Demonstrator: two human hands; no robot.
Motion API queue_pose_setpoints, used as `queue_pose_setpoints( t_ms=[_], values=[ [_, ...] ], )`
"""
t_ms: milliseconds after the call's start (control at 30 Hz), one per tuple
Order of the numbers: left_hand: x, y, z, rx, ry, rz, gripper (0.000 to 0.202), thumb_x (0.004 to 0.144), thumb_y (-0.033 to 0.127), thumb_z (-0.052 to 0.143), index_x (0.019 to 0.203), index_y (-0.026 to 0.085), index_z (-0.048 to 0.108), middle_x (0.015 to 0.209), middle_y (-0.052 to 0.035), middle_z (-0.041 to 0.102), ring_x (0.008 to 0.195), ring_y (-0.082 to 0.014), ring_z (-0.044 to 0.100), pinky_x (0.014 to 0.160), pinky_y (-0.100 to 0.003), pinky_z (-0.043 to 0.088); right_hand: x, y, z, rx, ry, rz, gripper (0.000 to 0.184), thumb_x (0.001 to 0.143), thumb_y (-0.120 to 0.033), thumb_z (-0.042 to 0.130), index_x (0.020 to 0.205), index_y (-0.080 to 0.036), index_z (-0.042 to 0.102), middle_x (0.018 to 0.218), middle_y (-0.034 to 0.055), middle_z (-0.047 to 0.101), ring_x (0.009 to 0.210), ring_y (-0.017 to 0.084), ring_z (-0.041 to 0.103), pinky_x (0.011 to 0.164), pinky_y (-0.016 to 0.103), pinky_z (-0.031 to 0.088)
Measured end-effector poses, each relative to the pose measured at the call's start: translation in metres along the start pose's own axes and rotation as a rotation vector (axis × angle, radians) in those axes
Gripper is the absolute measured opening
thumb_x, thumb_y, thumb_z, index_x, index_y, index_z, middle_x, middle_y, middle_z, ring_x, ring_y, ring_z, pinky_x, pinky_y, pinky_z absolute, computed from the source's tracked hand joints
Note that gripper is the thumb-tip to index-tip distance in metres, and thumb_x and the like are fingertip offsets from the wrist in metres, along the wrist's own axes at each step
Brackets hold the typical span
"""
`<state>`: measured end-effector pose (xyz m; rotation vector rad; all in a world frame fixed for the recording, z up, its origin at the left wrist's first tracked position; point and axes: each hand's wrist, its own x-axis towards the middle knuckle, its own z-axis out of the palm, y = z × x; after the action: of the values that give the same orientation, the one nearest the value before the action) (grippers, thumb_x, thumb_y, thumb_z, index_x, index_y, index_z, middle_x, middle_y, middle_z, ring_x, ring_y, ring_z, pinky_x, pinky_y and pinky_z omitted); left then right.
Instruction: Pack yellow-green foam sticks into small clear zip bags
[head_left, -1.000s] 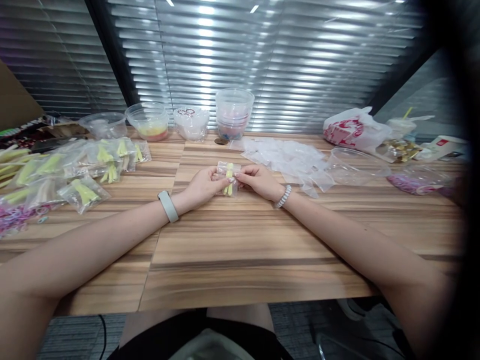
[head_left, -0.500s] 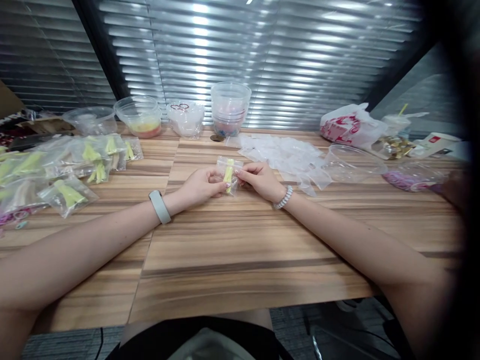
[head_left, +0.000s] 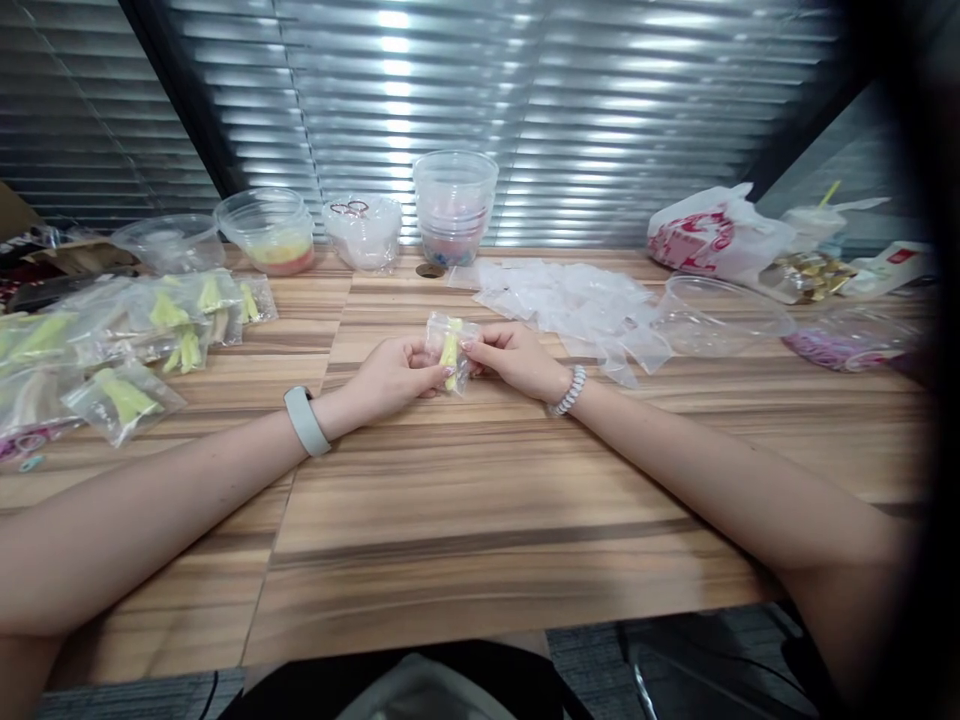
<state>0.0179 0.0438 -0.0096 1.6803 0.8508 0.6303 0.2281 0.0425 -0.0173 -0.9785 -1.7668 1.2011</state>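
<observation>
A small clear plastic bag (head_left: 448, 352) with yellow-green pieces inside is held upright just above the wooden table (head_left: 480, 500), in the middle. My left hand (head_left: 394, 375) pinches its left edge with closed fingers. My right hand (head_left: 510, 358) pinches its right edge the same way. A grey band is on my left wrist and a white beaded bracelet on my right. A heap of empty clear bags (head_left: 570, 300) lies just behind my right hand.
Filled bags with yellow-green pieces (head_left: 127, 340) are spread at the left. Clear plastic tubs (head_left: 454, 205) and bowls (head_left: 274, 230) stand along the back by the blinds. A red-and-white plastic bag (head_left: 709, 240), an empty clear bowl (head_left: 712, 315) and a bowl of purple bits (head_left: 840, 345) are at the right.
Both hands keep their hold on the small bag and have tilted it slightly. The view has shifted a little, with the filled bags now further left.
</observation>
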Motion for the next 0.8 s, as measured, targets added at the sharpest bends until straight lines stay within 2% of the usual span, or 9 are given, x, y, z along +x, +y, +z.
queue_pose_setpoints(
  t_ms=[100,267,400,467,533,633,700,800],
  values=[
    [-0.0023,0.0055,0.0021,-0.056,0.04,0.007,0.032,0.084,0.041,0.06,0.104,0.016,0.065,0.101,-0.0076,0.065,0.092,-0.0189,0.063,0.074,-0.028,0.053,0.0002,0.0009,-0.0004,-0.005,0.004,0.002,0.044,0.085,-0.051,0.059,0.067,-0.011,0.055,0.065,0.0027,0.052,0.059,0.009,0.043,0.056,0.023,0.035],
    [-0.0014,0.0039,0.0046,-0.128,0.189,0.051,0.028,0.084,0.042,0.059,0.089,0.015,0.065,0.079,-0.0062,0.063,0.077,-0.0182,0.06,0.068,-0.029,0.05,-0.001,0.0004,0.0006,-0.013,-0.027,-0.027,0.043,0.086,-0.049,0.058,0.066,-0.011,0.053,0.064,0.0015,0.048,0.06,0.008,0.04,0.056,0.022,0.033],
    [-0.0008,0.0008,0.0027,-0.122,0.249,0.072,0.031,0.084,0.044,0.06,0.091,0.014,0.062,0.081,-0.0055,0.062,0.073,-0.0151,0.057,0.066,-0.026,0.047,-0.0011,-0.0001,0.0008,-0.081,-0.092,-0.039,0.042,0.085,-0.048,0.059,0.066,-0.011,0.053,0.064,0.0008,0.045,0.06,0.008,0.038,0.056,0.022,0.031],
    [-0.0012,0.001,0.0001,-0.063,0.224,0.091,0.034,0.084,0.046,0.06,0.09,0.013,0.062,0.081,-0.005,0.061,0.073,-0.0134,0.056,0.066,-0.024,0.046,-0.001,-0.0005,0.0007,-0.15,-0.121,-0.046,0.042,0.085,-0.047,0.057,0.065,-0.011,0.053,0.063,0.0005,0.045,0.059,0.008,0.036,0.055,0.022,0.029],
    [-0.0018,0.0014,-0.0024,-0.009,0.178,0.115,0.035,0.084,0.046,0.062,0.094,0.012,0.063,0.088,-0.0056,0.063,0.078,-0.0132,0.056,0.07,-0.023,0.046,-0.0012,-0.0015,0.0009,-0.227,-0.141,-0.06,0.043,0.086,-0.048,0.056,0.065,-0.011,0.053,0.062,0.0,0.043,0.058,0.007,0.035,0.054,0.022,0.027],
    [-0.0027,0.0005,-0.0041,0.025,0.189,0.11,0.044,0.083,0.043,0.065,0.115,0.014,0.06,0.098,-0.0068,0.063,0.082,-0.0145,0.058,0.071,-0.023,0.046,-0.002,-0.0029,0.0017,-0.31,-0.167,-0.098,0.043,0.087,-0.049,0.055,0.066,-0.011,0.055,0.063,0.0004,0.045,0.06,0.008,0.037,0.056,0.023,0.029],
    [-0.0034,-0.0007,-0.0037,0.04,0.218,0.102,0.049,0.082,0.042,0.066,0.123,0.017,0.057,0.092,-0.0057,0.063,0.076,-0.0138,0.057,0.065,-0.023,0.045,-0.0025,-0.0029,0.0021,-0.332,-0.177,-0.109,0.042,0.087,-0.049,0.055,0.07,-0.011,0.058,0.067,0.0015,0.049,0.063,0.009,0.041,0.059,0.023,0.032],
    [-0.0045,-0.0004,-0.0023,0.078,0.234,0.125,0.048,0.081,0.041,0.067,0.122,0.018,0.058,0.085,-0.0046,0.062,0.068,-0.0126,0.055,0.058,-0.021,0.043,-0.0026,-0.0017,0.0024,-0.327,-0.179,-0.101,0.041,0.087,-0.05,0.055,0.074,-0.011,0.062,0.07,0.0025,0.052,0.065,0.011,0.043,0.06,0.024,0.033]
  ],
)
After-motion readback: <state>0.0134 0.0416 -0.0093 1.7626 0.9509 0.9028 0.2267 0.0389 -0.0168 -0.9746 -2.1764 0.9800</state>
